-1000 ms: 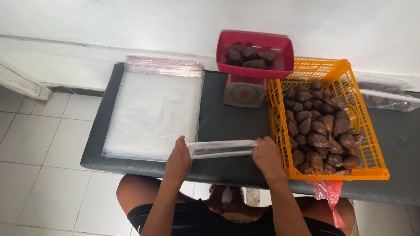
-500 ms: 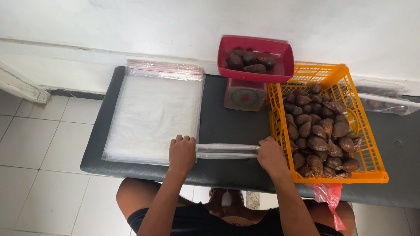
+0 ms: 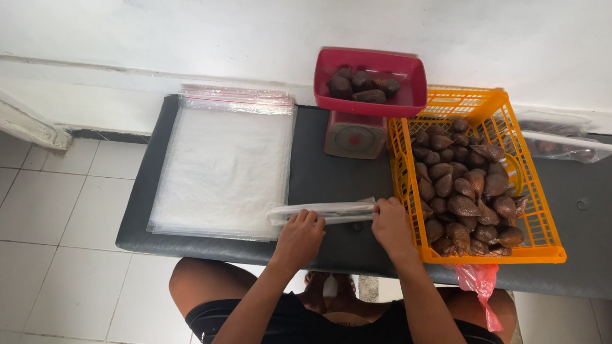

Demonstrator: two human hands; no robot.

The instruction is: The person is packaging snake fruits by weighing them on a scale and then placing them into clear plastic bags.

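Observation:
My left hand [image 3: 299,237] and my right hand [image 3: 391,223] press down on a clear plastic bag [image 3: 321,212] rolled or folded into a narrow strip on the dark padded bench [image 3: 334,177]. Both hands have fingers curled over its near edge. To the left lies a flat stack of clear zip bags [image 3: 226,165] with red seals. To the right stands an orange plastic basket [image 3: 519,176] full of brown scaly fruits [image 3: 461,186], touching my right hand's side.
A red tray [image 3: 412,85] with a few brown fruits sits on a small kitchen scale [image 3: 354,135] behind the strip. Filled clear bags [image 3: 566,143] lie at the far right by the white wall. A red plastic bag [image 3: 482,288] hangs below the basket. Tiled floor is on the left.
Both hands have pushed the folded bag strip a little farther from the bench edge, and the view has shifted slightly; the strip looks narrower now.

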